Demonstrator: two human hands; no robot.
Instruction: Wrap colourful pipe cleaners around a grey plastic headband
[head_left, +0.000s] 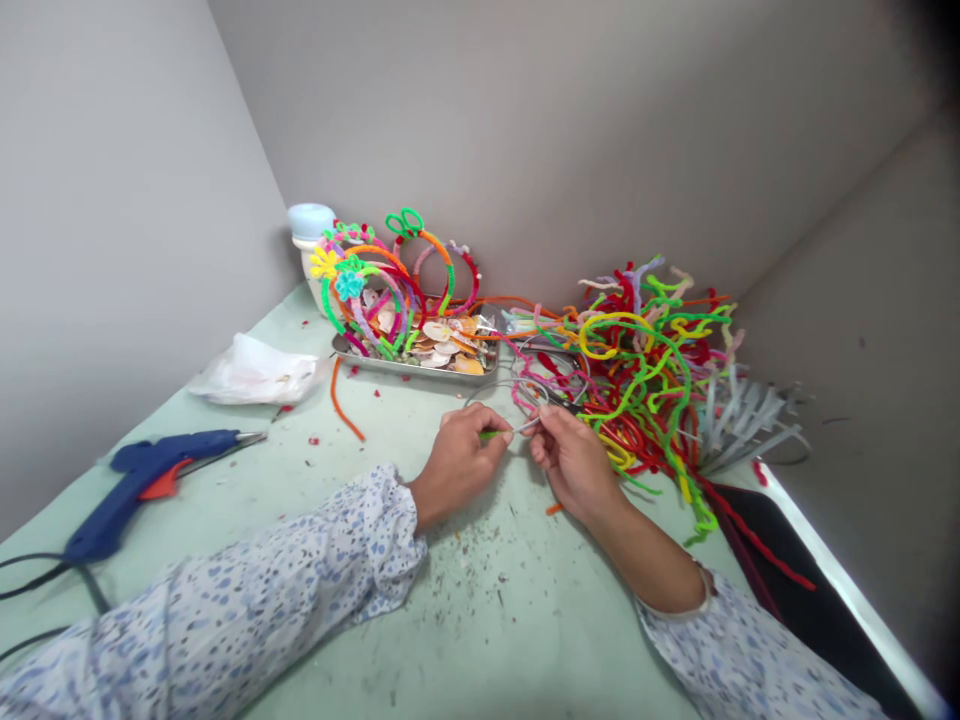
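In the middle of the table both hands are closed, fingertips close together. A thin grey wire (531, 424) runs between them, and its loop rises behind the fingers. My left hand (461, 455) pinches the wire's end, and a bit of green pipe cleaner (491, 434) shows at its fingertips. My right hand (577, 460) grips the wire between thumb and forefinger. Just beyond the right hand lies a tangled heap of coloured pipe cleaners (652, 360). Behind the left hand stands a metal tray (420, 376) holding shells, with several pipe-cleaner-wrapped hoops (450, 270) propped on it.
A blue glue gun (142, 480) with a black cord lies at left, near a white plastic bag (259, 370). A pale bottle with a blue cap (311, 222) stands behind the tray. Clear plastic strips (742, 420) stick out at right. Small scraps dot the table (480, 640).
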